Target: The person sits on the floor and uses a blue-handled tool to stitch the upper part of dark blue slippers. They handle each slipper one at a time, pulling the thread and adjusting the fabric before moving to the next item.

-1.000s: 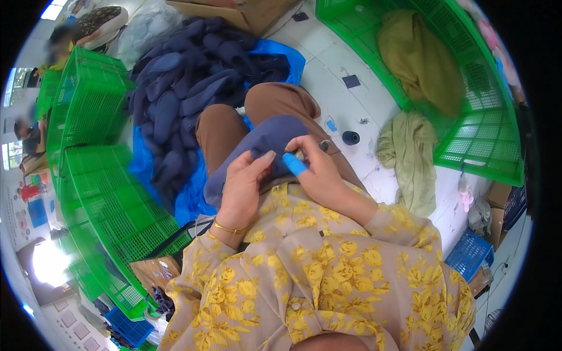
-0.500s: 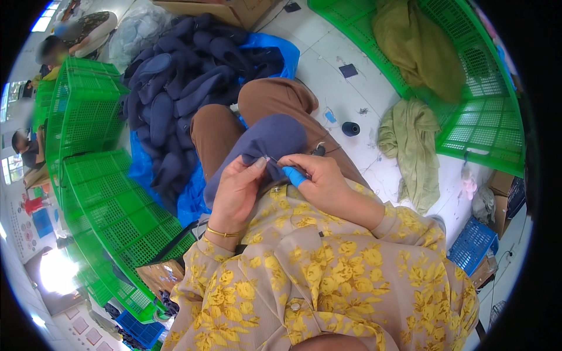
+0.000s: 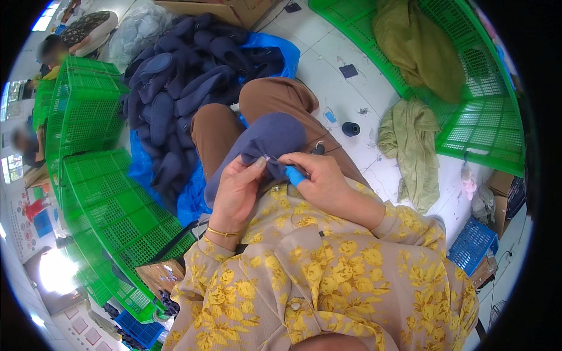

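Note:
Across my lap lies a navy blue fabric slipper (image 3: pixel 272 133), its rounded end toward my knees. My left hand (image 3: pixel 239 184) is closed, thumb and fingers pinching the gathered edge of the slipper. Close beside it, my right hand (image 3: pixel 321 180) is pinched shut at the same edge, with a blue wrap (image 3: pixel 295 175) round one finger. A thin needle-like line shows between the two fingertips, but what the right fingers hold is too small to make out. Just beyond the right hand, a small dark handle-like object (image 3: pixel 319 150) rests on my thigh.
A heap of navy slippers (image 3: pixel 170 88) lies on blue plastic sheeting (image 3: pixel 287 52) ahead left. Green crates (image 3: pixel 117 216) line the left. Another green crate (image 3: pixel 486 131) at right holds olive cloth (image 3: pixel 418 50). Pale green cloth (image 3: pixel 413 146) and a dark thread spool (image 3: pixel 350 128) lie on the floor.
Both hands keep nearly the same place and pinch at the slipper's edge, with only a very slight shift of the right fingers.

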Motion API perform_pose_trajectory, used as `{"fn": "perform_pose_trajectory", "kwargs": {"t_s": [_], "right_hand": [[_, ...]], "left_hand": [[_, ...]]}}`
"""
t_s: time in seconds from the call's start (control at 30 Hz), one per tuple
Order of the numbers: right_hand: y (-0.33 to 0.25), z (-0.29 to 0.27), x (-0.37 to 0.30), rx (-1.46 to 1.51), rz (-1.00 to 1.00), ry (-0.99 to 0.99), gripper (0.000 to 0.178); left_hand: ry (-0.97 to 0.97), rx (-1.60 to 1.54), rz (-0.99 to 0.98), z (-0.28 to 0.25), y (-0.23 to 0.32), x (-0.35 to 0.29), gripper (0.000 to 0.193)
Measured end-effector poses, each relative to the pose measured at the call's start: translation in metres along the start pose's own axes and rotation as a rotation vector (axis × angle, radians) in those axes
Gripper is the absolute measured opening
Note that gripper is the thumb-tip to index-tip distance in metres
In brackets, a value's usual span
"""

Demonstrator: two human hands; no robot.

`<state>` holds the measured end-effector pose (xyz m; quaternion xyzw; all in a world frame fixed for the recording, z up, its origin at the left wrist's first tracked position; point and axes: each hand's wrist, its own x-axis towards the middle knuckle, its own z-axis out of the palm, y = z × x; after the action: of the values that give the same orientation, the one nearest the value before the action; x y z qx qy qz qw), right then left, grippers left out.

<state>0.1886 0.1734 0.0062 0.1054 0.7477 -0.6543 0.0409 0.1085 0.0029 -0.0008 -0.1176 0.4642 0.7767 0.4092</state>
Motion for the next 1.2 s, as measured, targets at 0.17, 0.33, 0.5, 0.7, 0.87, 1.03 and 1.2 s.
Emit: {"fn": "perform_pose_trajectory", "kwargs": {"t_s": [0.17,0.33,0.5,0.7,0.87,1.03,1.2], "right_hand": [[0.007,0.002,0.004,-0.055,-0.089,0.035,0.033],[0.021,0.007,0.007,-0.084,-0.099,0.012,0.035],[0.02,0.01,0.008,-0.113,-0.112,0.007,0.037],[0.017,0.009,0.008,-0.079,-0.065,-0.013,0.03],[0.007,0.006,0.004,-0.04,-0.03,-0.031,0.024],[0.007,0.009,0.003,0.03,-0.036,-0.025,0.02],[0.009,0.012,0.005,-0.037,-0.063,-0.02,0.019]], "left_hand": [[-0.02,0.001,0.005,-0.003,-0.003,0.002,0.016],[-0.033,-0.02,0.017,-0.002,-0.003,0.001,0.017],[-0.074,-0.057,0.032,-0.002,-0.005,-0.001,0.02],[-0.097,-0.107,0.054,-0.003,-0.009,-0.002,0.02],[-0.123,-0.099,0.052,-0.012,-0.014,-0.002,0.026],[-0.133,-0.126,0.046,-0.013,-0.017,-0.002,0.031],[-0.146,-0.124,0.071,-0.014,-0.018,-0.002,0.034]]}}
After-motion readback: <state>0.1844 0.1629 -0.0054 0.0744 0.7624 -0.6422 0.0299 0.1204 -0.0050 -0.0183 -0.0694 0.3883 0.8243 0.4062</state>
